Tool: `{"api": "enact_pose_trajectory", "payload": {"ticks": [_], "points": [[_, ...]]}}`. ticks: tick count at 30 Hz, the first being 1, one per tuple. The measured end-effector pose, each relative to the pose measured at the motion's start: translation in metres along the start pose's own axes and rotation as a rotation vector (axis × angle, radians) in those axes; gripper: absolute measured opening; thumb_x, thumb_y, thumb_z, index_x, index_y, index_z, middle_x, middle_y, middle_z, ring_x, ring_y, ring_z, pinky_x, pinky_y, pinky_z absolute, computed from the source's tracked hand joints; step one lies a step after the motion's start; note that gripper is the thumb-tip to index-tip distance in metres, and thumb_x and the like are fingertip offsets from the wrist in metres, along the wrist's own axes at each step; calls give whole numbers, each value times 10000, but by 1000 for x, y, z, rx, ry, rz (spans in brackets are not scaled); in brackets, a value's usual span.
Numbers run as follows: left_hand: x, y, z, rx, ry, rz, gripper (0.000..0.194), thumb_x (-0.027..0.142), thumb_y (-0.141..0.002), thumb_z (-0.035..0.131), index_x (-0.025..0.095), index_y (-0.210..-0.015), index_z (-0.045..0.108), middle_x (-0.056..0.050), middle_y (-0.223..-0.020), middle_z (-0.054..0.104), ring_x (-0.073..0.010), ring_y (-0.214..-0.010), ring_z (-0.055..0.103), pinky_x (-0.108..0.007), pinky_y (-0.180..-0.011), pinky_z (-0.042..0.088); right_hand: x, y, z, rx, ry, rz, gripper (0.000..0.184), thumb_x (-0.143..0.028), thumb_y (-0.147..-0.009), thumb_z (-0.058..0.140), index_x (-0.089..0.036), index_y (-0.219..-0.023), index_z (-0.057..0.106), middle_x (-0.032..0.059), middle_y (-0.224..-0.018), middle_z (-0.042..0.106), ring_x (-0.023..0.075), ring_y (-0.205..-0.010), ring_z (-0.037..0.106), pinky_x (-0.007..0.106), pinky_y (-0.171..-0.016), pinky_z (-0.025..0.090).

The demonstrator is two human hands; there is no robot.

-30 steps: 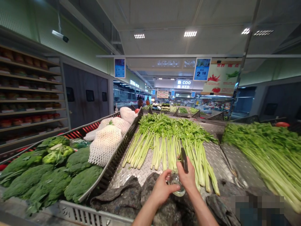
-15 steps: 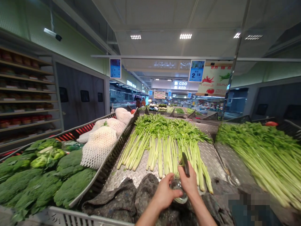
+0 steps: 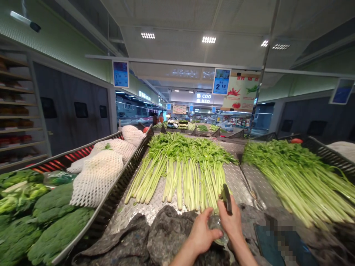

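My left hand [image 3: 202, 233] curls its thumb and fingers around a clear, round, glass-like thing [image 3: 219, 236], whose kind I cannot make out. Against its other side rests my right hand [image 3: 230, 218], closed on a dark curved strip [image 3: 227, 199] that sticks up past the fingers. Both hands are just below the cut ends of the celery [image 3: 180, 177], which lies in rows on a metal tread-plate shelf [image 3: 151, 212] with its leaves pointing away. Crumpled grey felt cloth [image 3: 169, 229] spreads along the front edge, under and beside my hands.
On the left are broccoli [image 3: 58, 221] and vegetables in white foam nets [image 3: 100, 173], behind a black crate wall [image 3: 124, 171]. A mirror [image 3: 291, 125] on the right reflects the celery. A dark flat thing [image 3: 264, 244], partly pixelated, lies at lower right. Price signs [image 3: 222, 81] hang overhead.
The view has turned a little to the right, so the shelf and crates sit further left. Both hands keep their hold and appear slightly further right along the celery.
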State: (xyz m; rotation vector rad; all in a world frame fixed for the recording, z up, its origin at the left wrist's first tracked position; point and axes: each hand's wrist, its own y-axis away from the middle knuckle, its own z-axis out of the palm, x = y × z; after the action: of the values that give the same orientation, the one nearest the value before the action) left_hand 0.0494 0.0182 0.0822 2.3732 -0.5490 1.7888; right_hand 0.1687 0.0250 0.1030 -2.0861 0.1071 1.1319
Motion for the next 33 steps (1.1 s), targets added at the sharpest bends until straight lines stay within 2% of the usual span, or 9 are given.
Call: {"api": "enact_pose_trajectory", "payload": {"ticks": [6,12,16,19,22,26,30,33], "points": [[6,-1,9,-47,11,43,660,173,-496,625,139,-1130,445,-61,-1117,508,-202,-1014,450,-281,-905,318,6,2,-10,63,38,32,339,-384,-674,416,-150,-905,501,77,-811,584,207,-751,535,315,-678,406],[5,-8,16,-59,-11,39,674,213,-506,629,150,-1147,431,-60,-1140,496,-208,-1037,438,-298,-917,313,8,-5,-17,66,71,46,248,-356,-680,405,-178,-823,502,46,-743,585,193,-707,543,298,-656,406],[0,-15,17,-50,-33,50,667,202,-519,615,163,-1155,421,-56,-1165,476,-211,-1077,407,-308,-942,287,14,-8,-12,52,79,32,290,-372,-687,407,-166,-873,491,54,-767,579,196,-718,539,305,-659,405],[-4,-19,10,-46,-69,68,663,184,-514,614,173,-1150,423,-54,-1168,472,-208,-1075,409,-310,-943,288,19,-9,-2,28,41,19,314,-372,-695,415,-162,-919,483,57,-810,572,192,-747,532,309,-679,406],[-17,-22,-2,-31,-119,126,661,190,-517,613,186,-1148,419,-50,-1162,474,-204,-1062,417,-311,-940,295,23,-7,11,7,-4,-11,291,-347,-704,423,-169,-927,480,49,-832,562,184,-774,523,311,-709,400],[-47,-19,-14,-61,-217,233,653,202,-548,592,216,-1167,385,-29,-1194,438,-187,-1088,388,-300,-962,271,36,3,27,-53,-70,-53,262,-305,-711,425,-179,-935,475,19,-775,549,160,-703,519,294,-668,411],[-78,-11,-9,-95,-317,232,684,183,-574,540,202,-1217,309,-43,-1248,373,-194,-1133,334,-322,-988,232,50,17,37,-72,-80,-54,274,-280,-697,434,-180,-948,481,11,-748,541,156,-679,513,290,-648,420],[-91,-7,2,-72,-334,207,707,159,-576,508,183,-1240,267,-53,-1268,340,-205,-1158,296,-338,-1001,205,52,24,38,-55,-81,-54,268,-272,-693,426,-182,-939,479,-1,-696,526,143,-626,505,280,-622,424]]}}
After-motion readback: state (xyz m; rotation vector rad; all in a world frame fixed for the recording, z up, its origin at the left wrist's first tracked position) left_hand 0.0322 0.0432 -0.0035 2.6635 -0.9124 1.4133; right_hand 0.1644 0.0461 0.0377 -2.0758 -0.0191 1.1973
